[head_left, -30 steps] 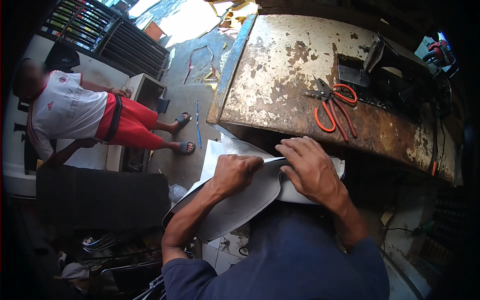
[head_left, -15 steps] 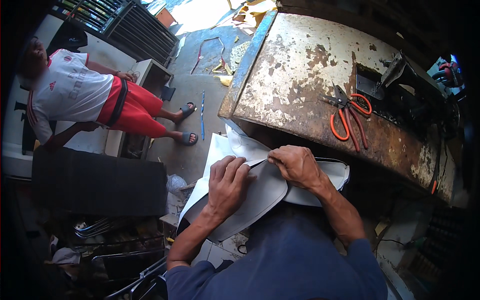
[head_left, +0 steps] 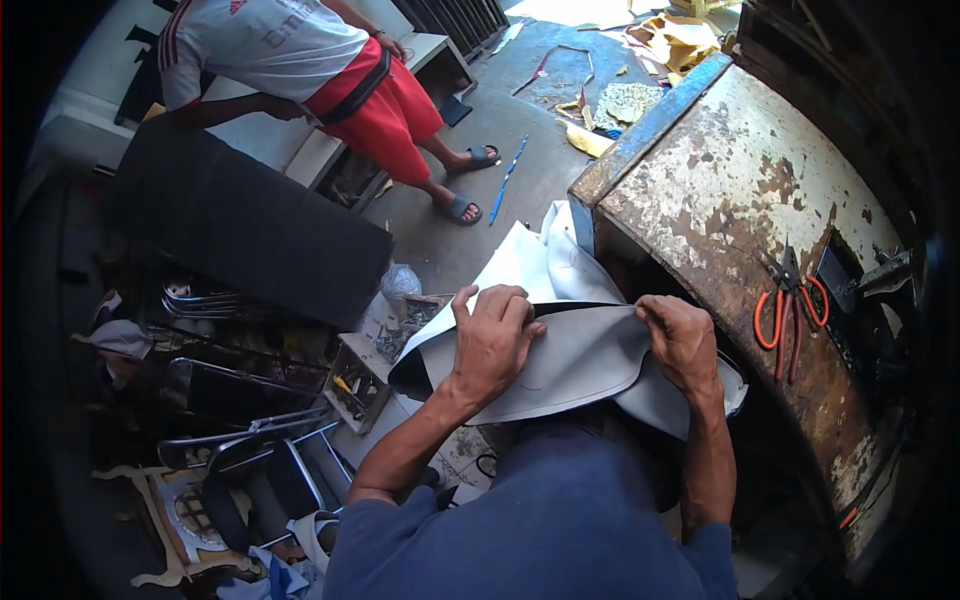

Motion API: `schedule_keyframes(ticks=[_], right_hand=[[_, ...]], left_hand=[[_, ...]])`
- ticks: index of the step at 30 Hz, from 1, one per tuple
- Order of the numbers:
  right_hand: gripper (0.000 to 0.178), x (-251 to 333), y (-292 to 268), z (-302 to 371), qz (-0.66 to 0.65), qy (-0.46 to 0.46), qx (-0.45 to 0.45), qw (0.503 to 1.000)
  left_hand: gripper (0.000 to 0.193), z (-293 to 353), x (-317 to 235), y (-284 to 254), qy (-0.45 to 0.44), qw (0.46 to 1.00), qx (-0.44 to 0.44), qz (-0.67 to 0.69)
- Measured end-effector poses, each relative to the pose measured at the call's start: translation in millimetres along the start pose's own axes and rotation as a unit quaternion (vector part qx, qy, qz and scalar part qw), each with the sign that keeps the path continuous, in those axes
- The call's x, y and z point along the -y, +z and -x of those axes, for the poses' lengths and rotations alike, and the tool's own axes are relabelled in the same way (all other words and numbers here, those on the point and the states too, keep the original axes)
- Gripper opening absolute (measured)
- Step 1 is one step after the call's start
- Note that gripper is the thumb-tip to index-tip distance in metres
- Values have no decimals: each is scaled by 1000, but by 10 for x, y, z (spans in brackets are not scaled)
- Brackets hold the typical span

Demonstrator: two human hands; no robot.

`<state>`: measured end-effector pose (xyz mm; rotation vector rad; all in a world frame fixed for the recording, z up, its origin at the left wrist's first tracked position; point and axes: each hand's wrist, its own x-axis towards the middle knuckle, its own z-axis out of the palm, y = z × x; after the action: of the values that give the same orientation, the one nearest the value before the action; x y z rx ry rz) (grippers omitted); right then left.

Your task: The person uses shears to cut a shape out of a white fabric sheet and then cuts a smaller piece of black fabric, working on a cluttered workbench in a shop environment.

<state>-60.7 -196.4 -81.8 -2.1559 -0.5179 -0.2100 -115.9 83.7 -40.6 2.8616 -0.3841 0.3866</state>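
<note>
A grey-white sheet of vinyl-like material (head_left: 570, 365), with a stitched curved edge, lies over my lap. Its upper edge runs between my two hands, with a dark gap showing behind it. My left hand (head_left: 495, 340) is closed on that edge, fingers bent over the top and thumb toward the right. At the other end, my right hand (head_left: 683, 340) pinches the edge between thumb and curled fingers. Brighter white folds of the material (head_left: 545, 262) spread beyond my hands toward the workbench.
A worn workbench (head_left: 690, 180) with peeling paint stands at right. Orange-handled scissors (head_left: 768, 320) and red-handled pliers (head_left: 796, 340) lie on it near a dark machine (head_left: 880, 290). A person in red shorts (head_left: 385, 110) stands at far left. A small toolbox (head_left: 355, 385) and metal-framed chairs (head_left: 290, 470) are at left.
My view has swung leftward. My hands have moved farther apart along the material's edge, which now stretches between them, and the dark gap behind it shows wider.
</note>
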Motion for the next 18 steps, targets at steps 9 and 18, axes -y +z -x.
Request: schedule_keyframes(ticks=[9, 18], right_hand=[[9, -66, 11, 26, 2, -11, -10, 1000], [9, -184, -8, 82, -2, -6, -12, 1000]], left_hand=[[31, -30, -221, -89, 72, 997, -36, -1], [24, -110, -89, -63, 23, 998, 62, 23]])
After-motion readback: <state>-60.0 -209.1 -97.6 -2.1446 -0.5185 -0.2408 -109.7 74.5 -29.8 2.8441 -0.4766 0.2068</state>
